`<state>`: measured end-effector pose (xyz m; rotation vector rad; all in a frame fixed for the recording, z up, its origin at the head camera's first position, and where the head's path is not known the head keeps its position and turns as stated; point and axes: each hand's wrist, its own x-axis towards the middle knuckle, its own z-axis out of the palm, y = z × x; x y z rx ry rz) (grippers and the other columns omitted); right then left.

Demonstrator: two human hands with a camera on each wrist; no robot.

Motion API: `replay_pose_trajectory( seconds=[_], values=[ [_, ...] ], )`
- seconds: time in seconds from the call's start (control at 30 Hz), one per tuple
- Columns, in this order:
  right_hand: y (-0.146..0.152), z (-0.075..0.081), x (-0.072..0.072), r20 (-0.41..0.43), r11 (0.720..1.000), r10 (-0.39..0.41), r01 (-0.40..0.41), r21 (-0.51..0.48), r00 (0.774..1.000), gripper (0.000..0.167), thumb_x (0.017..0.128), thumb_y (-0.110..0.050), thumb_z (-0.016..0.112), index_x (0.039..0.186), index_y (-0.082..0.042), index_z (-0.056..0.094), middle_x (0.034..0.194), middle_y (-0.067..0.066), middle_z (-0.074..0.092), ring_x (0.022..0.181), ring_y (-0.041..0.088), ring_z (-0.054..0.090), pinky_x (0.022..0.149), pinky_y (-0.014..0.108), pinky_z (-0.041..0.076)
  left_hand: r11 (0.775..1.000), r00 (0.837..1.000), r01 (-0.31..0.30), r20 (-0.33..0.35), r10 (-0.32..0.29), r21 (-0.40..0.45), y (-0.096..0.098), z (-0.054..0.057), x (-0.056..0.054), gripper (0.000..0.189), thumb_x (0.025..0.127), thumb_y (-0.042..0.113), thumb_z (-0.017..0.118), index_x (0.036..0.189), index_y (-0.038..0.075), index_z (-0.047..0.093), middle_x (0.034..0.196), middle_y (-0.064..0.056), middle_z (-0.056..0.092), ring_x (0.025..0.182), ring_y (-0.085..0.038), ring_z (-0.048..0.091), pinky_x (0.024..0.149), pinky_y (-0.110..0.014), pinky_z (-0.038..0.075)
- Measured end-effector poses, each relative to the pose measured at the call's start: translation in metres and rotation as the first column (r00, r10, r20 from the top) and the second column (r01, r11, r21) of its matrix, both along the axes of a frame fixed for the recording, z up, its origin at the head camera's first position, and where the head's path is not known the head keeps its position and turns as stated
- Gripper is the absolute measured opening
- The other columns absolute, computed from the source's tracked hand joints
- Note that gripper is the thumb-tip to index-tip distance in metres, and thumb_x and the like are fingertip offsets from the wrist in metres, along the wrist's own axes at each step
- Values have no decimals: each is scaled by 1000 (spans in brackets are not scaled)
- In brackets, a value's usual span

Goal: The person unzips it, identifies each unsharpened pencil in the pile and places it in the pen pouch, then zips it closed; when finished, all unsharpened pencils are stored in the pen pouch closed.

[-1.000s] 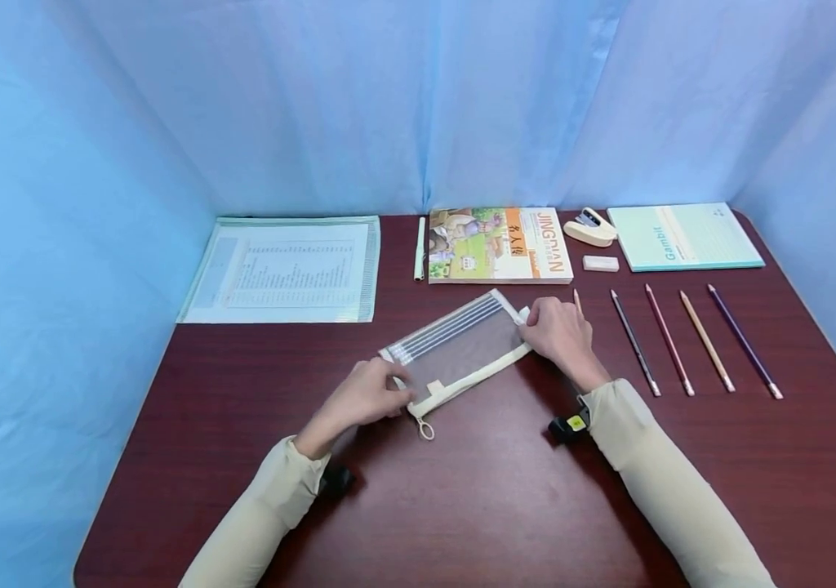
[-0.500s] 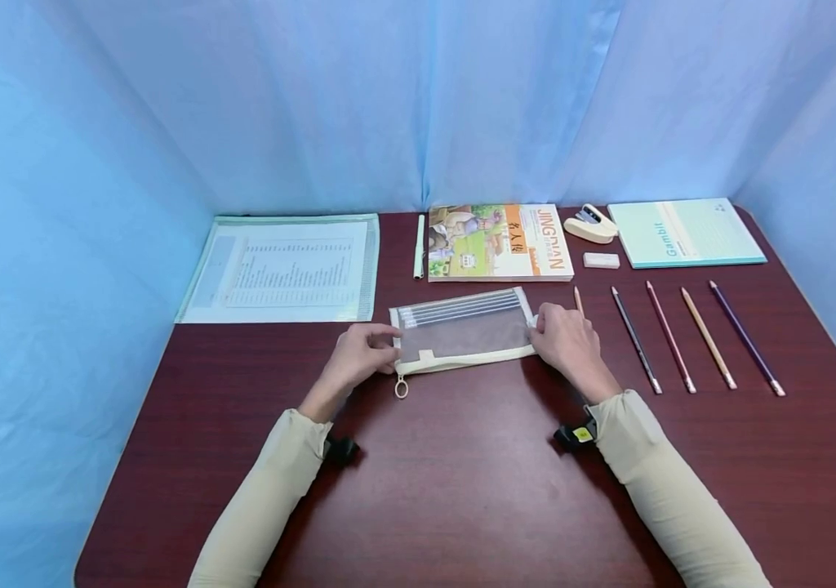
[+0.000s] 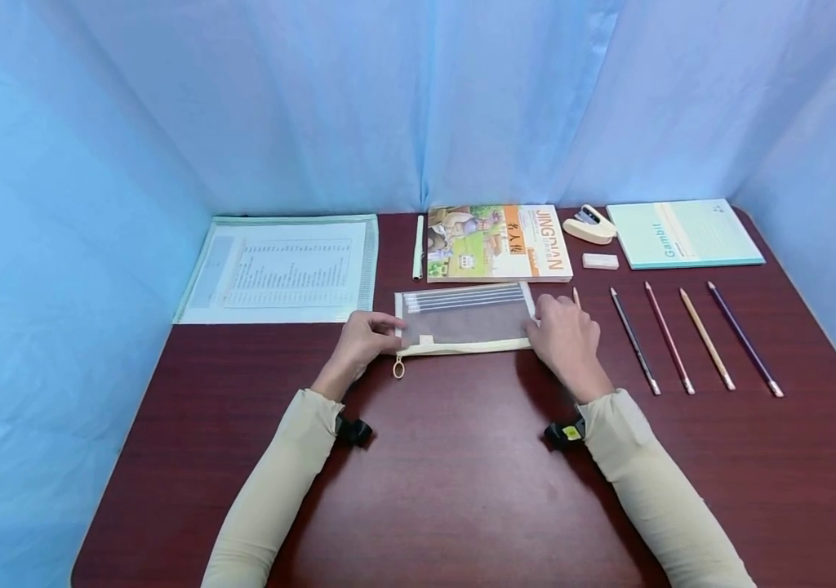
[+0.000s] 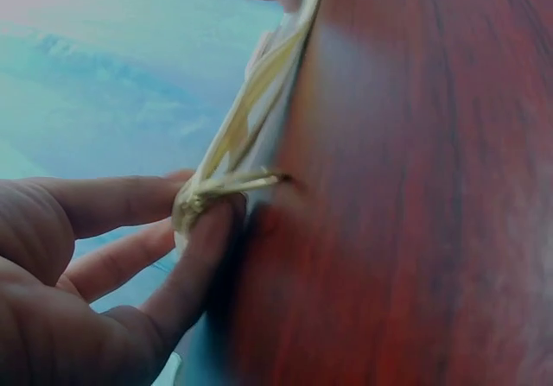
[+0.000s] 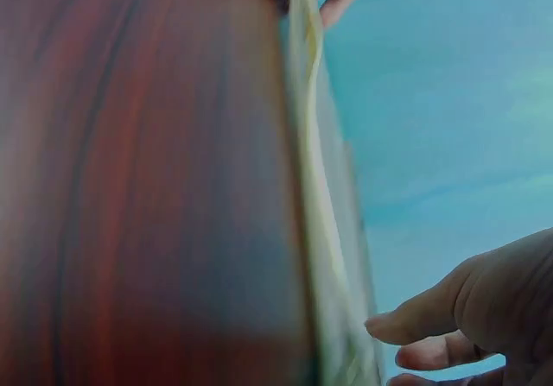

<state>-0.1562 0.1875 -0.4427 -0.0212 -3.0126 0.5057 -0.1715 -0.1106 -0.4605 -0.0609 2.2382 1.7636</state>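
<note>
A clear mesh pencil case [image 3: 462, 324] with a cream zipper edge lies near the middle of the table, with several white-striped pencils showing through its upper part. My left hand [image 3: 361, 345] pinches its left end by the zipper; in the left wrist view, the thumb [image 4: 203, 256] is on one side and the fingers are on the other. A ring pull [image 3: 399, 369] hangs at that corner. At the right end is my right hand [image 3: 567, 336]. In the right wrist view its thumb [image 5: 415, 313] meets the case's edge, fingers extended beneath and not visibly wrapped round it.
Behind the case lies a book [image 3: 499, 243], a pen [image 3: 418, 247] beside it. A document folder [image 3: 286, 269] is at back left; a stapler [image 3: 590, 225], eraser [image 3: 600, 261] and notepad [image 3: 686, 234] are at back right. Several loose pencils [image 3: 704, 336] lie right of my right hand.
The pencil case has turned from a slant to nearly level and moved back toward the book. My left hand has shifted up and left with it; the right hand has moved little.
</note>
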Motion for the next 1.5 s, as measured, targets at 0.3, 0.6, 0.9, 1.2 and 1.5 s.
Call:
replay_pose_trajectory(
  seconds=[0.3, 0.6, 0.9, 1.2, 1.5],
  values=[
    [-85, -7, 24, 298, 648, 589, -219, -729, 752, 31, 91, -11, 68, 119, 2, 66, 72, 8, 68, 54, 11, 59, 49, 25, 54, 997, 998, -56, 3, 56, 45, 0, -5, -1, 34, 74, -11, 77, 108, -11, 72, 65, 7, 58, 63, -7, 52, 55, -15, 47],
    [-120, -19, 28, 371, 509, 669, -34, -860, 644, 40, 93, -8, 63, 130, 5, 57, 67, -1, 62, 48, 7, 52, 43, 20, 47, 997, 997, -71, 1, 71, 37, 2, -8, 0, 31, 76, -8, 78, 106, -9, 73, 66, 7, 59, 61, -7, 51, 54, -17, 45],
    [-124, -22, 31, 175, 728, 382, -179, -662, 907, 7, 91, -13, 71, 88, -7, 72, 69, 4, 71, 48, 7, 59, 43, 22, 52, 996, 997, -78, -2, 78, 51, 0, -10, -1, 31, 74, -10, 78, 105, -10, 73, 66, 6, 59, 62, -7, 53, 53, -14, 48],
    [-124, -21, 34, 19, 839, 283, -237, -490, 959, 13, 88, -6, 68, 76, -6, 72, 61, 2, 69, 46, 2, 61, 47, 17, 48, 995, 998, -66, 19, 65, 71, -1, -9, -1, 34, 74, -11, 78, 107, -11, 72, 65, 7, 60, 63, -5, 55, 53, -13, 50],
    [-96, -22, 31, 82, 828, 252, -171, -533, 964, 12, 91, -8, 69, 81, -4, 74, 70, 8, 74, 52, 12, 68, 49, 18, 51, 997, 998, -57, 18, 56, 48, 0, -9, -1, 34, 72, -11, 78, 106, -11, 73, 66, 6, 59, 65, -6, 53, 54, -13, 48]
  ],
)
